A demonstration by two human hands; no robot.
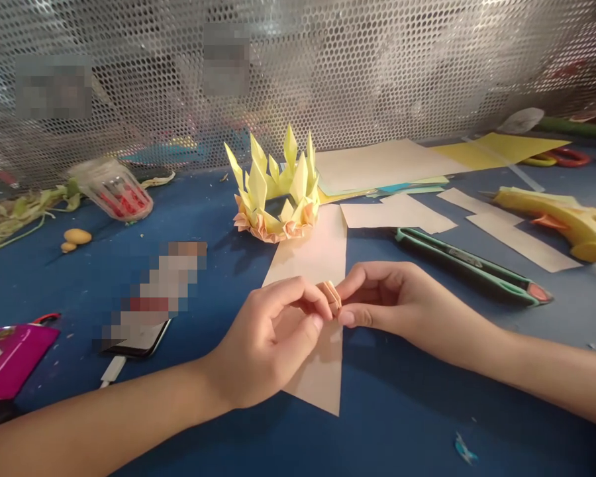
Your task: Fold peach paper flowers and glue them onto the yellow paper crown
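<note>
Between my two hands is a small folded piece of peach paper (pixel 330 298), pinched at its edges. My left hand (pixel 273 338) is closed, thumb and forefinger on the paper's left side. From the right, my right hand (pixel 390 298) grips the other side with thumb and fingertips. Under them lies a pale peach paper strip (pixel 318 255) on the blue table. Just beyond stands a folded-paper crown-like ring (pixel 273 192), with yellow points above and peach folds round its base. The fingers hide part of the folded piece.
A green utility knife (pixel 471 265) and a yellow glue gun (pixel 561 218) lie to the right, among cut paper pieces (pixel 400 213). Leftward are a tipped clear cup (pixel 114 192), a phone (pixel 139 341) with a cable, and a magenta object (pixel 17 358). Perforated metal mesh (pixel 377 73) rises behind.
</note>
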